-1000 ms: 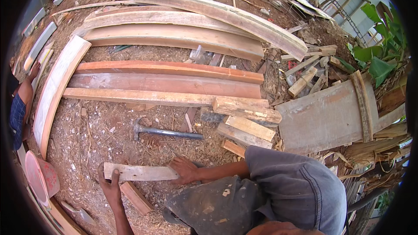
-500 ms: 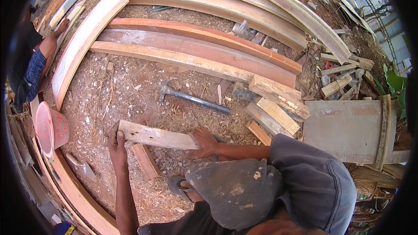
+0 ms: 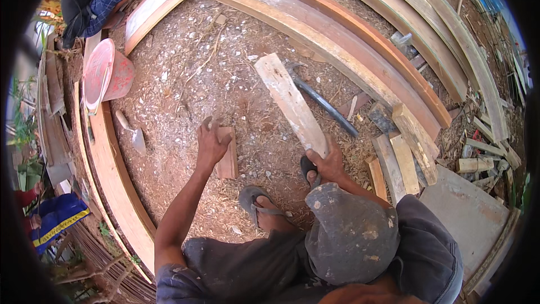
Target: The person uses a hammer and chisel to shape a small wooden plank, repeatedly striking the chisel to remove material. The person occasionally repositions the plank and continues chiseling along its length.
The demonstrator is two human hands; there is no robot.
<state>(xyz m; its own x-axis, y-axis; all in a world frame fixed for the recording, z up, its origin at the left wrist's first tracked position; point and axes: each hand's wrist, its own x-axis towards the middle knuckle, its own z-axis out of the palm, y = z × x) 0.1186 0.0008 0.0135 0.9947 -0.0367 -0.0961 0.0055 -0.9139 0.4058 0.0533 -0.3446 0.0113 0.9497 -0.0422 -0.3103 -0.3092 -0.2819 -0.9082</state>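
My right hand [image 3: 328, 164] grips the near end of a short, worn wooden board [image 3: 289, 104], which slants up and away to the left. Close to the small reddish wood block [image 3: 227, 160] on the ground is my left hand [image 3: 213, 142], its fingers apart and slightly bent. The thumb side overlaps the block's edge; whether it touches is unclear. Just right of the board lies a claw hammer [image 3: 326, 108] with a dark metal handle, its head close to the board's edge.
Long planks [image 3: 360, 73] lie across the far side and right. Offcuts [image 3: 402, 160] are stacked at right beside a flat grey panel [image 3: 464, 205]. At left are a pink bucket [image 3: 121, 76], a trowel [image 3: 135, 135] and a long board [image 3: 115, 163]. Another person [image 3: 101, 0] crouches at far left.
My left hand has let go of the board's left end and come to the small block. The board, now in my right hand alone, has swung steeper. The view has turned.
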